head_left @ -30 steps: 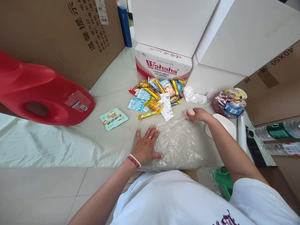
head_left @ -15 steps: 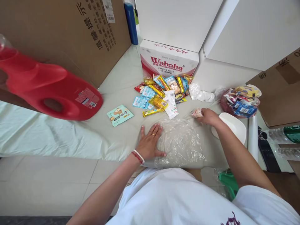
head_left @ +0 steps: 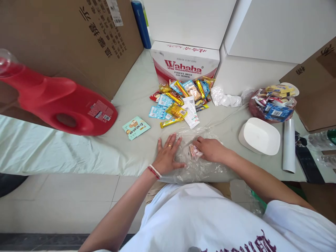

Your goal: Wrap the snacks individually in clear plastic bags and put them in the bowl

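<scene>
My left hand [head_left: 167,154] lies flat with fingers spread, pressing on the left edge of a clear plastic sheet or bag [head_left: 214,170] at the table's front. In my right hand [head_left: 210,148] is a small pink-and-white snack packet [head_left: 195,152], held down against the middle of the clear plastic. Just beyond the hands spreads a pile of wrapped snacks [head_left: 181,101] in yellow, blue and red, with a white packet [head_left: 191,112] at its near side. To the left of the pile a mint-green packet [head_left: 136,127] lies by itself.
A white plastic bowl [head_left: 259,136] and a filled snack bag [head_left: 273,103] stand at the right, beside a plastic-film roll [head_left: 288,147]. A large red jug [head_left: 63,105] occupies the left. Behind the pile sits a Wahaha carton [head_left: 185,63]; brown cardboard [head_left: 60,42] rises at back left.
My right hand has moved left with the pink-and-white packet, from beside the white bowl onto the clear plastic. The left hand has stayed in place. The view has shifted slightly.
</scene>
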